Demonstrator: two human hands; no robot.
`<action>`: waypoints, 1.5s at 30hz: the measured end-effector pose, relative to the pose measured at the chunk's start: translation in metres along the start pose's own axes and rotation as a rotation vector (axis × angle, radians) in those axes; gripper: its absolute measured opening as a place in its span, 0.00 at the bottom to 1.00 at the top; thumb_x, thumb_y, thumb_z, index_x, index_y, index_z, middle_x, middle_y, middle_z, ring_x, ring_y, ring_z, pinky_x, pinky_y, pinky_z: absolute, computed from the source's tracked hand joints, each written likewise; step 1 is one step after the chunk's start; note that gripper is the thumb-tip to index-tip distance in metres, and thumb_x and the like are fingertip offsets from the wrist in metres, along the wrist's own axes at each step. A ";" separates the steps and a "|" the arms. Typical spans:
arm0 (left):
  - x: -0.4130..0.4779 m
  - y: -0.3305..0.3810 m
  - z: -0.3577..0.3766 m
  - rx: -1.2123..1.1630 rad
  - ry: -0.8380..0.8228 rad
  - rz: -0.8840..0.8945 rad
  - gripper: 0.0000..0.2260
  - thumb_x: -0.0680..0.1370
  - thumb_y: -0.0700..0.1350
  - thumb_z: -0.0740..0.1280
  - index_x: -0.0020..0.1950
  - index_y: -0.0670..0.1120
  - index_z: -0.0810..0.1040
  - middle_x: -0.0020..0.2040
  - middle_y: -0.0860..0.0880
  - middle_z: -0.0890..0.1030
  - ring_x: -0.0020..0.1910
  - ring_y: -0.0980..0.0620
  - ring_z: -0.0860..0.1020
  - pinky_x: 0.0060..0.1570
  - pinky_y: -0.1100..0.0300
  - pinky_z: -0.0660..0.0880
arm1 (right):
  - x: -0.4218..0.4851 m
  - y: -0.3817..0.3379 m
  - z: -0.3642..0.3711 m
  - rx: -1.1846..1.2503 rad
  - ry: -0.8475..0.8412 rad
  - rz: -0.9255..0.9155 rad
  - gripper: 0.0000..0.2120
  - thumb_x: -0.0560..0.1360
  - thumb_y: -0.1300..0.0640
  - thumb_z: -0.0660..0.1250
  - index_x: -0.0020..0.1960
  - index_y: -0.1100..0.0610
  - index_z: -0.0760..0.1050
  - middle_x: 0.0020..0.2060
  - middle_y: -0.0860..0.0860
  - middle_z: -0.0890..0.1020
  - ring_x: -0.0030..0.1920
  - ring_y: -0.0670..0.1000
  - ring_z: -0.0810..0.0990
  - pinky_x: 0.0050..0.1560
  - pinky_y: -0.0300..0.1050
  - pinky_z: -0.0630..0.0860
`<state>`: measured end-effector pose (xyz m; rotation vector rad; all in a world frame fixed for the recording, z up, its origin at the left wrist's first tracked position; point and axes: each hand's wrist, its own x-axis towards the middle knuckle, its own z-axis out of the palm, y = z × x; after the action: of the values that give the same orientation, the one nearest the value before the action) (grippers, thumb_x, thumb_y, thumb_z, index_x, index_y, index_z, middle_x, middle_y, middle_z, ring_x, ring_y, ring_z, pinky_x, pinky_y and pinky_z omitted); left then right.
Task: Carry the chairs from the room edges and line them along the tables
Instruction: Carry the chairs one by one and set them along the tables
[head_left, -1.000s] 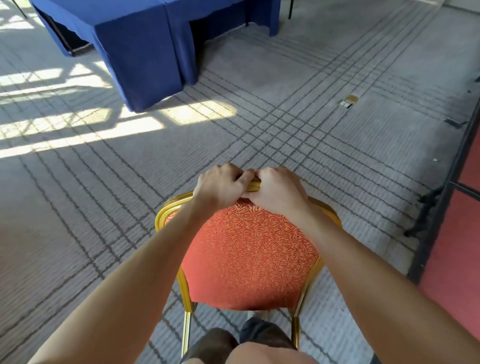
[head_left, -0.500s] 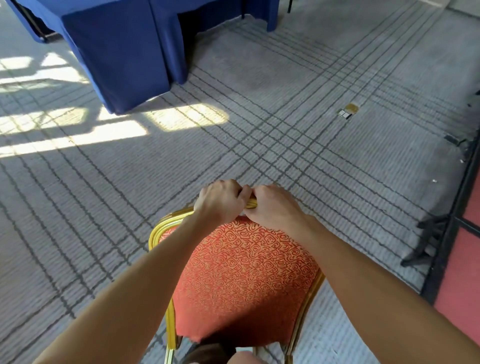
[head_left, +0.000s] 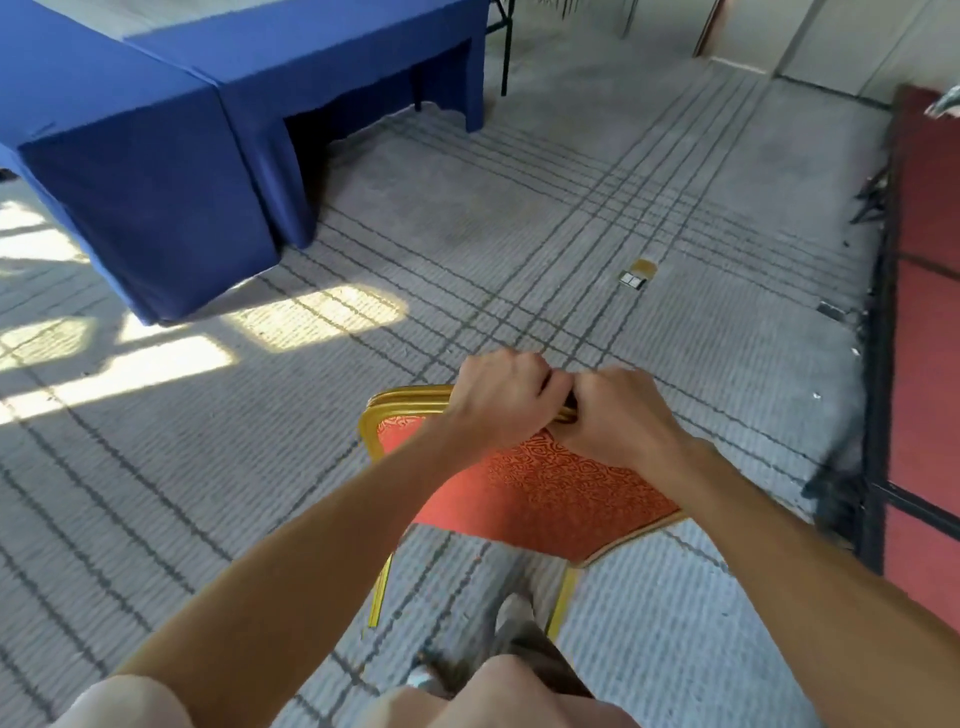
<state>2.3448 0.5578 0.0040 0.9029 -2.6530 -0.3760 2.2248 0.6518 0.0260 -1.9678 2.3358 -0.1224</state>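
The left hand (head_left: 498, 402) and the right hand (head_left: 621, 418) sit knuckle to knuckle. Their fingers are curled tight over the top rail of a gold-framed banquet chair (head_left: 545, 486) upholstered in orange-red patterned fabric. The chair's back tips away from the person, and two gold legs show below it. Whether those legs touch the floor cannot be told from this view.

The chair stands over a grey ribbed carpet (head_left: 519, 234) crossed by dark grid lines, well apart from the two tables (head_left: 156, 171) draped to the floor in deep blue cloth at the upper left. A small brass floor plate (head_left: 644, 271) lies ahead. A red-topped platform (head_left: 930, 338) with a black edge runs along the right.

This looks like the carrying step, with one chair gripped and in transit across open floor. The next move likely calls for heading left toward the blue cloth, setting the chair down beside the nearer table, and squaring its seat to the table edge.

No brand, label or readable writing shows anywhere.
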 end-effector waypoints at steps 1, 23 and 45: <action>0.012 -0.005 0.010 0.005 -0.008 -0.002 0.22 0.80 0.56 0.52 0.33 0.45 0.73 0.29 0.50 0.73 0.31 0.46 0.74 0.30 0.56 0.63 | 0.010 0.009 0.008 -0.023 0.005 0.001 0.12 0.74 0.46 0.65 0.43 0.54 0.79 0.36 0.51 0.83 0.40 0.55 0.82 0.37 0.44 0.68; 0.360 -0.078 0.103 -0.042 0.065 -0.099 0.18 0.80 0.52 0.55 0.29 0.54 0.61 0.22 0.56 0.61 0.22 0.57 0.62 0.27 0.59 0.53 | 0.326 0.228 0.024 0.181 0.043 0.042 0.08 0.73 0.47 0.67 0.44 0.51 0.78 0.29 0.49 0.78 0.33 0.56 0.79 0.30 0.43 0.64; 0.714 -0.151 0.129 0.016 0.044 -0.135 0.23 0.82 0.56 0.55 0.31 0.47 0.73 0.24 0.52 0.64 0.26 0.50 0.66 0.30 0.56 0.58 | 0.632 0.405 -0.025 0.375 0.010 0.257 0.16 0.70 0.44 0.70 0.30 0.51 0.71 0.27 0.47 0.77 0.30 0.48 0.76 0.28 0.44 0.70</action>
<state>1.8418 0.0136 -0.0182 1.0856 -2.5661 -0.3623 1.7189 0.0973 -0.0043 -1.4869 2.3360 -0.5098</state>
